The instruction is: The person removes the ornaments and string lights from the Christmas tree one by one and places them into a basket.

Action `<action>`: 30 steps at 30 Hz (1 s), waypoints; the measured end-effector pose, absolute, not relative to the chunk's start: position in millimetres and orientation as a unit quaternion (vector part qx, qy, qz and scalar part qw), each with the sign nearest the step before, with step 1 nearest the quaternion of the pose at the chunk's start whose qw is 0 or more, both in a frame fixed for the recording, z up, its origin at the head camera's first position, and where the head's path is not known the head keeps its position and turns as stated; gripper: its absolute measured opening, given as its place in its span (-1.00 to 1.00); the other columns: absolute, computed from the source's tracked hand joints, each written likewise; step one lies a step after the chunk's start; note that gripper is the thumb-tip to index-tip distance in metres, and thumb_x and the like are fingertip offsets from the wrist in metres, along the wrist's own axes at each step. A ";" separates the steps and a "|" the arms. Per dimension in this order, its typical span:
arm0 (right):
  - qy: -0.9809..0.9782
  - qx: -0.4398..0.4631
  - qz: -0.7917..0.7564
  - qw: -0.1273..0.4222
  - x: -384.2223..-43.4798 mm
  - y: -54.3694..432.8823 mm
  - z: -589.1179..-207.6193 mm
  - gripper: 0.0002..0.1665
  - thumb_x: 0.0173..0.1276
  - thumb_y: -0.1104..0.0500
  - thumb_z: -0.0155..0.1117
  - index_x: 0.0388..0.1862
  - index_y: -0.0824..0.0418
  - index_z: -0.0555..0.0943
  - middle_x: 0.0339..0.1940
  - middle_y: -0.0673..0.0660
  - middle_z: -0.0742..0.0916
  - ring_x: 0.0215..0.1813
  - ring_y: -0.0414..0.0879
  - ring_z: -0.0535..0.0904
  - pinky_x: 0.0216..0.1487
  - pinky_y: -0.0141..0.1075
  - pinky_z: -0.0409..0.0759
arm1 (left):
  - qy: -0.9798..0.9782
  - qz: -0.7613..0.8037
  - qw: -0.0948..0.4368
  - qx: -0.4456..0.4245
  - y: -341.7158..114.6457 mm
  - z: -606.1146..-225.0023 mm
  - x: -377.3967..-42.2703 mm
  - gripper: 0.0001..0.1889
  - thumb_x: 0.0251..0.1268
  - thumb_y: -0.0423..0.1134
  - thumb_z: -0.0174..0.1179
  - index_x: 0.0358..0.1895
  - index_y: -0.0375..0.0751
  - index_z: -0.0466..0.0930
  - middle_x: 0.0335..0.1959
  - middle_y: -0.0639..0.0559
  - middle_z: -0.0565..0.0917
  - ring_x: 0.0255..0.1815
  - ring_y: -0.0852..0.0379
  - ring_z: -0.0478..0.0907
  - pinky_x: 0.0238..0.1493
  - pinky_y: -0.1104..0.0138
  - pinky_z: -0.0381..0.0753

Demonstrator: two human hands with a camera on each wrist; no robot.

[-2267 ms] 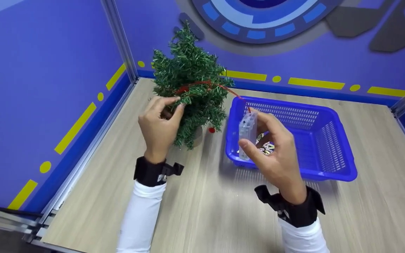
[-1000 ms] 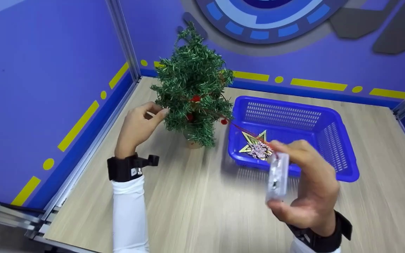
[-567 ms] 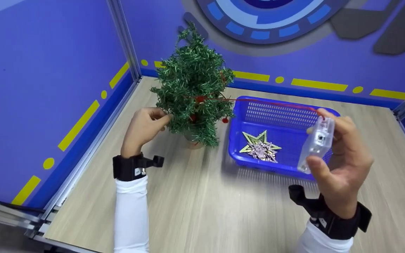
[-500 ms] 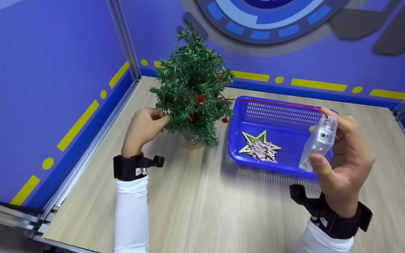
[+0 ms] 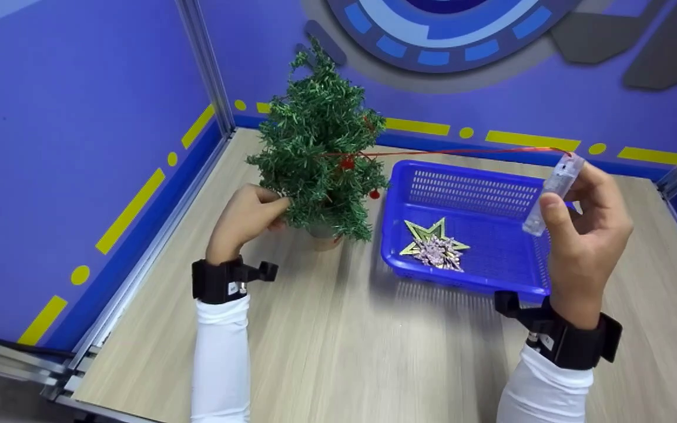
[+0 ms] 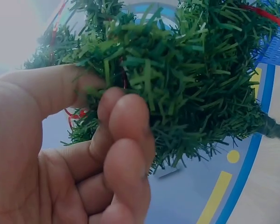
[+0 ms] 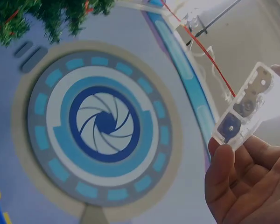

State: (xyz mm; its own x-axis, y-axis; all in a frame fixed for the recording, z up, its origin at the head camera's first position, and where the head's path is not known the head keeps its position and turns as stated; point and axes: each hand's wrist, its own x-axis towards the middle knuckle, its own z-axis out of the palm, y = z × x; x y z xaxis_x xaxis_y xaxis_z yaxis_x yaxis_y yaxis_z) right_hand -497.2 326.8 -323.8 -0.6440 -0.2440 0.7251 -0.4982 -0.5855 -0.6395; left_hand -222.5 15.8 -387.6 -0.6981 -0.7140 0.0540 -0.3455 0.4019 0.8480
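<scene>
A small artificial Christmas tree stands at the back left, leaning slightly to the left. My left hand pinches one of its lower left branches; in the left wrist view the thumb and fingertips go into the green needles. Well to the right, my right hand holds a clear plastic battery box between thumb and fingers, raised over the right part of the basket. A red wire runs nearly straight from the box into the tree. Small red ornaments hang among the branches.
A blue plastic basket sits right of the tree. In it lie a gold star and a pinkish glittery ornament. Blue printed panels wall in the wooden table at the left and back.
My right hand has carried the battery box from beside the tree out to the right and up, drawing the red wire taut. The left hand has shifted to a lower branch; the tree has tilted leftward.
</scene>
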 end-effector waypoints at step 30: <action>-0.780 0.440 0.444 -0.031 -554.4 323.0 -363.0 -0.20 0.25 0.22 0.43 0.45 0.04 0.34 0.03 0.06 0.55 -0.01 -0.15 0.48 -0.17 -0.47 0.47 | -0.800 -0.402 0.344 0.283 -7.4 -395.4 -204.4 -0.54 0.52 0.08 0.13 0.39 0.10 0.49 0.48 0.07 0.40 0.31 -0.12 0.52 0.27 -0.07 0.48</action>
